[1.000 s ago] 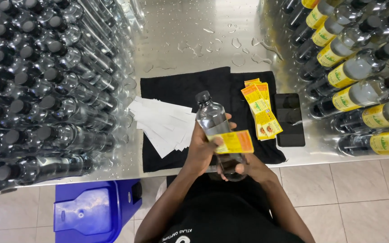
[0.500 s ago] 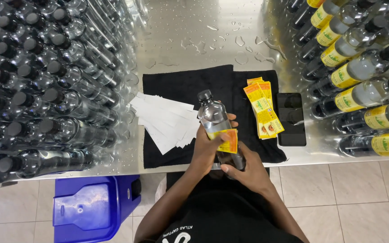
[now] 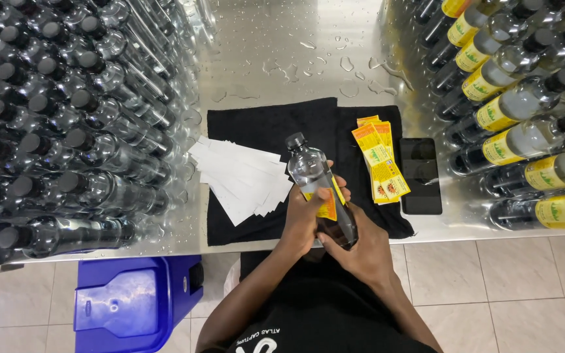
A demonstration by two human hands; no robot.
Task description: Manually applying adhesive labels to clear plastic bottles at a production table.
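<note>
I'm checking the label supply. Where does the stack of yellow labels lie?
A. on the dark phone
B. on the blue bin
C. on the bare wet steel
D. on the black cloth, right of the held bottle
D: the yellow labels lie on the black cloth, right of the bottle that both hands grip.

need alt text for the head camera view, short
Two hands, left hand and right hand, hold a clear plastic bottle with a black cap, pressing a yellow-orange label onto it above a black cloth on a wet steel table.

One phone [image 3: 420, 175], one black cloth [image 3: 276, 131], one held bottle [image 3: 318, 189].
</note>
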